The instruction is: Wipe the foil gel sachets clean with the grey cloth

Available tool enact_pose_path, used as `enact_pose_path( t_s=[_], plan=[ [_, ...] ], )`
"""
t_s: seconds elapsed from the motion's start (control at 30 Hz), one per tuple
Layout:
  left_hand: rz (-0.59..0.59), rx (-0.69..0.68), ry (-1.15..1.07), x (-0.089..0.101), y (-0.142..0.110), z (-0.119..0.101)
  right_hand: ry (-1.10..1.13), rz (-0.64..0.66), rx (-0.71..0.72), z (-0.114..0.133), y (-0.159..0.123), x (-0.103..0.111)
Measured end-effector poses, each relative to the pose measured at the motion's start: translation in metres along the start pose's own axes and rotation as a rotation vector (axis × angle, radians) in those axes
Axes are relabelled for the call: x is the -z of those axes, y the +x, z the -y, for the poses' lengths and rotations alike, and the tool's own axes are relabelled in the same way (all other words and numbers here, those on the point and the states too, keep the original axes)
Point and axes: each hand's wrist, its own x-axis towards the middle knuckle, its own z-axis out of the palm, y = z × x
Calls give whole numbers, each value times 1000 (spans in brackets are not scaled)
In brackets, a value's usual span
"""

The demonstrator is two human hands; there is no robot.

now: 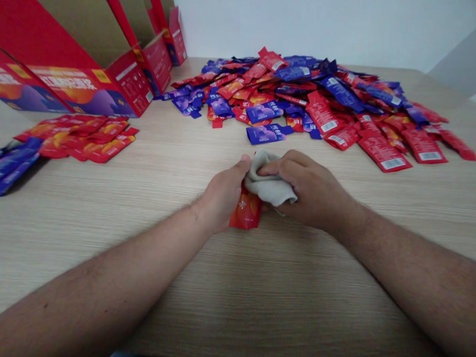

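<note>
My left hand is closed on a red and orange sachet, its thumb at the upper edge. Bunched in my right hand is a pale grey cloth, pressed against the sachet's upper part. The cloth and my fingers hide much of the sachet. Just beyond my hands lies a purple sachet, at the front of a large heap of red and purple sachets.
Red and purple cartons, open towards me, stand at the back left. In front of them lie overlapping red sachets and several blue-purple sachets. The pale wooden table ends at a white wall.
</note>
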Motion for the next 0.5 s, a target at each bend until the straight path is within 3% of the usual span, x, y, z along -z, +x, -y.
enact_pose_path(
  t_s=[0.13, 0.23, 0.5],
  plan=[
    [57, 56, 30, 2, -5, -8, 5, -187, -192, -12, 4, -3],
    [118, 81, -63, 5, -6, -13, 88, -208, -344, -11, 7, -3],
    [84, -2, -28, 9, -2, -8, 78, -275, -467, -12, 7, -2]
  ],
)
